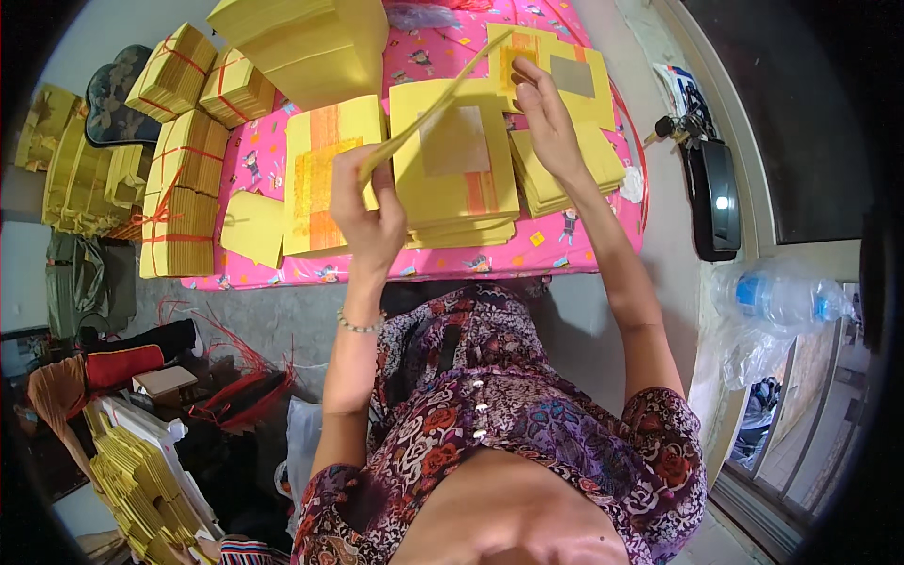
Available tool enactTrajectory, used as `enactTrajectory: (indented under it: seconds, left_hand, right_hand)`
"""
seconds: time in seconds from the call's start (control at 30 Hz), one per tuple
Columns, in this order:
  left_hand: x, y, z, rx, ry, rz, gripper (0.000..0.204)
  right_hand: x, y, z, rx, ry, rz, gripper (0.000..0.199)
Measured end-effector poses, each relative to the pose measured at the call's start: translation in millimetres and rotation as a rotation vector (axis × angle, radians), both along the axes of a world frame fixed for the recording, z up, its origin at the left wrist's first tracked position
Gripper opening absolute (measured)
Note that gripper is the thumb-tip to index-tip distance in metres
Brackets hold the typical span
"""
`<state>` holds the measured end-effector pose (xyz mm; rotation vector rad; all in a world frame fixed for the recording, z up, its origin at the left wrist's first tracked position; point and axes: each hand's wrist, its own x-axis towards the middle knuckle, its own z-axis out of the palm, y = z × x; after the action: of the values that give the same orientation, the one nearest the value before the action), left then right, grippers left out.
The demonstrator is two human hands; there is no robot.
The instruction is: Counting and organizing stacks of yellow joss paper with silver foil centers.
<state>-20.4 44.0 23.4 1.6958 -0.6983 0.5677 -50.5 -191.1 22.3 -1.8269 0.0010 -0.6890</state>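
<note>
My left hand point(368, 205) is closed on the lower end of a thin yellow paper sheet point(435, 101), which is tilted and seen nearly edge-on. My right hand point(549, 122) is near the sheet's far end, its fingers apart and slightly bent, with nothing visibly gripped. Under the sheet lies a stack of yellow paper point(414, 212) with a silver square and an orange band on top. To its left is another yellow stack point(367, 122) with a gold-orange patch. A lower yellow stack point(570, 174) sits beneath my right wrist, and patterned yellow sheets point(591, 104) lie beyond it.
A pink patterned cloth point(250, 179) covers the table. Bundles tied with red string point(184, 155) stand along its left side, and a tall yellow stack point(306, 47) is behind. More yellow paper point(141, 480) is piled at lower left. A plastic bottle point(782, 299) is at right.
</note>
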Motion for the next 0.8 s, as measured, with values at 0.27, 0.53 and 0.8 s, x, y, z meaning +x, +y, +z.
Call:
enactTrajectory:
  seconds: [0.27, 0.53, 0.8]
  left_hand:
    - [22, 16, -40, -0.363, 0.286, -0.266, 0.025]
    - [27, 21, -38, -0.275, 0.284, -0.23, 0.039]
    - [28, 16, -50, -0.351, 0.311, -0.257, 0.045]
  right_hand:
    - [17, 8, -18, 0.179, -0.133, 0.066, 0.023]
    - [11, 9, -22, 0.216, -0.082, 0.124, 0.031]
    - [6, 22, -13, 0.348, -0.09, 0.059, 0.032]
